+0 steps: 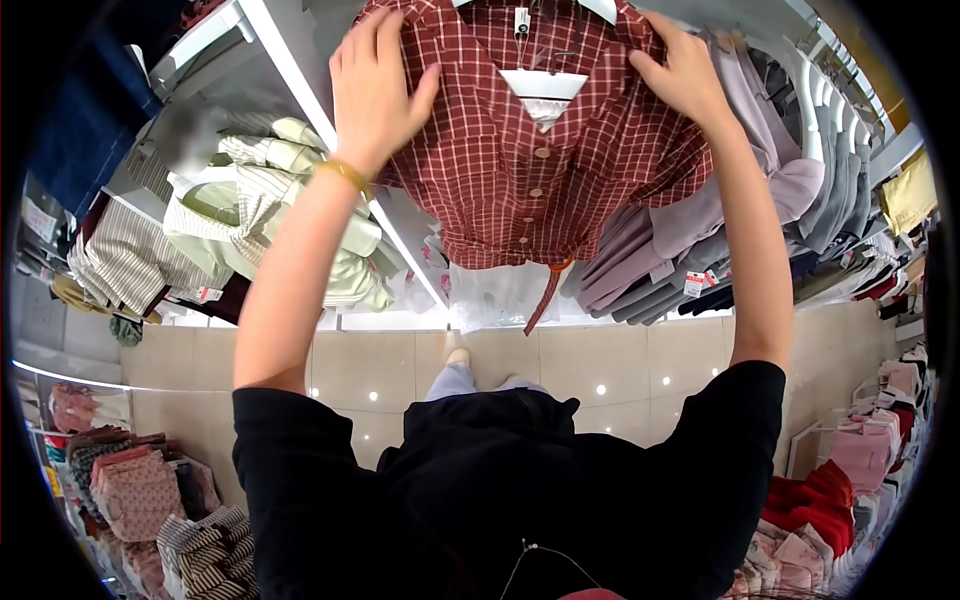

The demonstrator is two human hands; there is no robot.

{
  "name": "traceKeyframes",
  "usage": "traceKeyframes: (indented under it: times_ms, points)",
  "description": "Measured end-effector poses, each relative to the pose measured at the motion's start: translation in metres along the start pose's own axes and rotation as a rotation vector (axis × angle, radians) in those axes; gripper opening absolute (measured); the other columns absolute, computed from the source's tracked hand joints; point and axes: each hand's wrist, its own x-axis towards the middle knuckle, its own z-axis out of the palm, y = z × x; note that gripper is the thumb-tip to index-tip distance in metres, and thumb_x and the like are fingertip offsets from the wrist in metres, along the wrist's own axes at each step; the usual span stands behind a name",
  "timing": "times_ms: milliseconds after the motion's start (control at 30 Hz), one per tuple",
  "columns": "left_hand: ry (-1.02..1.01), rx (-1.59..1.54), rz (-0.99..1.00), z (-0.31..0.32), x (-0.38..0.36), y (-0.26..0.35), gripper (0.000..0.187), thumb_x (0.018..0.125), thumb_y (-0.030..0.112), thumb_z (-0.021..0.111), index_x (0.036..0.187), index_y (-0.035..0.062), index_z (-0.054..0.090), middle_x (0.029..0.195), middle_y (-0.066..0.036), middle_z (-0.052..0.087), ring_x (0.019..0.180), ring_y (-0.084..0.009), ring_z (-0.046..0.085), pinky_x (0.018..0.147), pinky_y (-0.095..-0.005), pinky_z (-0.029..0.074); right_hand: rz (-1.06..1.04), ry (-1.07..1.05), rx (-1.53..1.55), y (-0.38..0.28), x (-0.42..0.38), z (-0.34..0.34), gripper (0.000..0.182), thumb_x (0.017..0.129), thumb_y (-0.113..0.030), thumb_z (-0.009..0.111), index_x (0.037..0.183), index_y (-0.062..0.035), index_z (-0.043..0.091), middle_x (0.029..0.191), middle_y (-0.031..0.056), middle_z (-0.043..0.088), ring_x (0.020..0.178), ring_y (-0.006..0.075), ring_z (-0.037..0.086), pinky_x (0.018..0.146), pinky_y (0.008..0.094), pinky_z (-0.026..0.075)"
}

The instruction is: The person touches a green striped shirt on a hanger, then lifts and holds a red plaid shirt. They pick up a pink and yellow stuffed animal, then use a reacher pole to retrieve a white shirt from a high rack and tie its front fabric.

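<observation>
- Our hands were apart: left hand [378,95] on one shoulder of the red checked shirt [560,165], right hand [685,75] on the other.
- Both touched fabric; we couldn't tell how tightly the fingers closed.
- We had the shirt upright on a white hanger [598,8], buttoned front towards us, reddish strap [543,300] hanging below the hem.
- It sat between pale green striped garments [265,215], left, and mauve garments [690,235], right.
</observation>
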Motion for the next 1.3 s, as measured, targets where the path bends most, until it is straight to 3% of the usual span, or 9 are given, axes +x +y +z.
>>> traceKeyframes:
  times_ms: [100,233,300,400,600,800,867,1200,1300]
  points:
    - [-0.057,-0.162,0.283,0.000,-0.069,0.042,0.027,0.067,0.010,0.056,0.095,0.0072,0.054,0.100,-0.008,0.057,0.084,-0.0221,0.054,0.075,-0.0369,0.040,-0.070,0.057,0.079,0.001,-0.020,0.002,0.046,0.073,-0.021,0.062,0.116,-0.0064,0.052,0.102,0.0193,0.061,0.093,0.0323,0.060,0.081,0.0349,0.046]
    - [-0.801,-0.442,0.429,0.038,-0.178,0.116,0.039,0.065,0.006,0.055,0.104,0.0029,0.055,0.100,-0.010,0.056,0.099,-0.0233,0.052,0.088,-0.0361,0.039,0.004,0.211,0.145,-0.006,-0.056,0.010,0.043,0.074,-0.017,0.064,0.114,-0.0050,0.053,0.103,0.0159,0.060,0.095,0.0283,0.059,0.083,0.0328,0.044]
    - [-0.891,-0.349,0.259,0.068,-0.227,0.145,0.056,0.069,0.007,0.057,0.123,0.0029,0.042,0.110,-0.011,0.051,0.104,-0.0259,0.049,0.094,-0.0394,0.034,0.026,0.370,0.188,-0.009,-0.074,0.012,0.040,0.069,-0.008,0.063,0.107,-0.0049,0.056,0.101,0.0151,0.057,0.096,0.0298,0.056,0.084,0.0331,0.043]
    - [-1.142,-0.342,-0.001,0.102,-0.268,0.167,0.045,0.074,0.008,0.057,0.117,0.0032,0.044,0.109,-0.014,0.053,0.104,-0.0285,0.052,0.092,-0.0414,0.037,0.135,0.491,0.180,-0.029,-0.121,-0.006,0.036,0.070,-0.005,0.062,0.105,-0.0028,0.057,0.103,0.0136,0.058,0.096,0.0285,0.057,0.083,0.0321,0.044]
    - [-1.145,-0.603,-0.338,0.097,-0.272,0.165,0.013,0.075,0.003,0.055,0.088,0.0030,0.057,0.090,-0.019,0.062,0.084,-0.0341,0.059,0.071,-0.0411,0.047,0.635,0.302,0.478,-0.036,-0.257,-0.015,0.023,0.074,0.001,0.059,0.097,0.0002,0.061,0.086,0.0085,0.064,0.078,0.0141,0.059,0.072,0.0254,0.046]
    - [-0.980,-1.125,-0.817,0.104,-0.288,0.124,0.012,0.083,0.000,0.049,0.092,0.0013,0.058,0.082,-0.005,0.061,0.077,-0.0149,0.060,0.069,-0.0266,0.048,0.882,-0.012,0.641,-0.046,-0.350,0.025,0.017,0.077,-0.001,0.059,0.093,0.0009,0.062,0.080,0.0066,0.064,0.074,0.0115,0.060,0.068,0.0236,0.047]
    - [-0.835,-1.447,-1.361,0.083,-0.256,0.117,0.018,0.083,-0.004,0.048,0.098,0.0008,0.056,0.087,-0.007,0.061,0.077,-0.0156,0.060,0.072,-0.0276,0.049,0.911,-0.112,0.645,-0.051,-0.350,0.046,0.016,0.075,-0.002,0.060,0.090,0.0008,0.062,0.079,0.0100,0.065,0.073,0.0148,0.063,0.067,0.0252,0.048]
    - [-0.896,-1.666,-1.025,0.019,-0.185,0.130,0.024,0.085,-0.002,0.051,0.109,0.0026,0.049,0.095,-0.006,0.061,0.088,-0.0115,0.058,0.075,-0.0262,0.049,0.869,-0.469,0.608,-0.048,-0.403,0.288,0.089,0.051,-0.025,0.081,0.125,-0.0006,0.039,0.125,0.0260,0.041,0.116,0.0364,0.042,0.096,0.0372,0.037]
    - [-0.891,-1.652,-0.885,0.011,-0.199,0.132,0.029,0.085,-0.004,0.051,0.113,0.0025,0.047,0.098,-0.006,0.059,0.090,-0.0100,0.058,0.079,-0.0250,0.047,0.794,-0.369,0.958,-0.037,-0.431,0.352,0.074,0.065,-0.028,0.074,0.126,-0.0039,0.040,0.125,0.0198,0.046,0.117,0.0336,0.043,0.096,0.0357,0.037]
